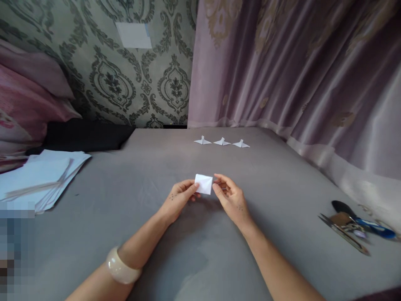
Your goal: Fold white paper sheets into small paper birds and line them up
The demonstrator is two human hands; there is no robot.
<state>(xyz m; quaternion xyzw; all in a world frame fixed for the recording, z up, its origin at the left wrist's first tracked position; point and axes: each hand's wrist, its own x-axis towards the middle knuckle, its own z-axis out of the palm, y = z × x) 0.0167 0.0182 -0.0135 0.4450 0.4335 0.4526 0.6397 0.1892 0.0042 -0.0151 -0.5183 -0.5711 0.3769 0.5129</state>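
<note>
The left hand [181, 195] pinches a folded paper [204, 184]; the right hand [231, 195], loosely parted, hovers at its three o'clock; paper figures [222, 142] lie toward one o'clock.

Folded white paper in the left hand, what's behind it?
Fingers of the left hand show below the folded white paper; farther back are the grey surface and three paper figures. Whatever else the paper covers can't be seen.

The single head-worn camera views the scene from the wearer's position, facing forward and down. The left hand [179, 196] and right hand [232, 200] occupy the near center; beyond the grey surface [131, 177], the patterned wall [156, 83] and curtain [238, 75] bound the far field.
</note>
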